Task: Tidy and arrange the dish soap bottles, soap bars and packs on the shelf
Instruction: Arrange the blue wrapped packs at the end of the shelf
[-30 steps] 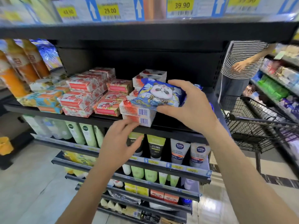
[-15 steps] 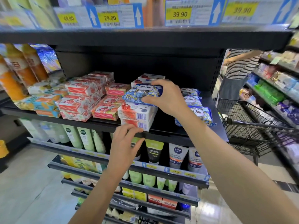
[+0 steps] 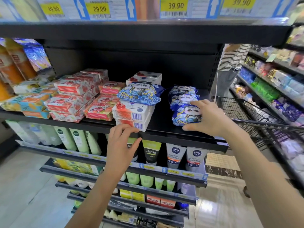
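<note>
Progress partial: your right hand [image 3: 209, 119] grips the front panda pack [image 3: 185, 115], in its row on the shelf [image 3: 164, 134]. Left hand [image 3: 121, 145] loose-fingered, empty, by the soap boxes [image 3: 131, 112]. Stray pack [image 3: 139, 94] atop them remains.

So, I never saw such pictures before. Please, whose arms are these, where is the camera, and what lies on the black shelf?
There is no machine here: both arms belong to one person who tidies a shop shelf. The camera sits on that person's head and looks forward and down. On the black shelf lie red soap packs, a stack of white and red soap boxes with one blue panda pack on top, and, further right, a row of panda packs. The right hand holds the front pack of that row, thumb under it, fingers on top. The left hand holds nothing; its fingertips touch the lower soap box at the shelf edge.
</note>
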{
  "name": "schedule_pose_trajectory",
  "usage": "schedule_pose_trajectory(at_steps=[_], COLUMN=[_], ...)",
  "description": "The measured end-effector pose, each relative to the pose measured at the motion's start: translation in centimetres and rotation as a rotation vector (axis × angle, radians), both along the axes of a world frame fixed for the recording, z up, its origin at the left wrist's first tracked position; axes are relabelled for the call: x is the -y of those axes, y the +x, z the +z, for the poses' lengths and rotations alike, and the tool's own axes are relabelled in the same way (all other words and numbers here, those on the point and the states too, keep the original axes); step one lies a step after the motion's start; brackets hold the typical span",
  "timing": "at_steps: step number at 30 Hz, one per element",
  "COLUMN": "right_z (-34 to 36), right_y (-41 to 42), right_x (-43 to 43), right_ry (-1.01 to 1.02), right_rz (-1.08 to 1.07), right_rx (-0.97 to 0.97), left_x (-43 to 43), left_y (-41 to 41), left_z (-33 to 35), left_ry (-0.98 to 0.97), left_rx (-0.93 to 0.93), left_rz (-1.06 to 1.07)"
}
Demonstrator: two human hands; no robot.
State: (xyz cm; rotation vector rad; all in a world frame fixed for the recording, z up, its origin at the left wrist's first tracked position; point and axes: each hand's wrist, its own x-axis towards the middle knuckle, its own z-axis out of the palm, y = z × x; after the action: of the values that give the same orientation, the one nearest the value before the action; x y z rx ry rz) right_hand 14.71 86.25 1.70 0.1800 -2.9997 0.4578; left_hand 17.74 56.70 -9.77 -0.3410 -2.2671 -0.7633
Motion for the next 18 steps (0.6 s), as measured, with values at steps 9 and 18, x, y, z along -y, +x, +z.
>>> schedule_pose_trajectory(at_steps=[9,18], right_z=[-2.2,-4.8], right_y=[2.0,5.9], right_x=[0.1,2.5], right_ry=[-0.21,-0.337], right_rz=[0.03,0.21], right_rx=[-0.234,-0.53], left_x=[-0.6,-5.6], left_y=[1.2,4.8], left_z=[1.4,6.5], left_ry=[0.065,0.725], left_rx=[0.079,0.645], left_rz=[-0.016,-0.409])
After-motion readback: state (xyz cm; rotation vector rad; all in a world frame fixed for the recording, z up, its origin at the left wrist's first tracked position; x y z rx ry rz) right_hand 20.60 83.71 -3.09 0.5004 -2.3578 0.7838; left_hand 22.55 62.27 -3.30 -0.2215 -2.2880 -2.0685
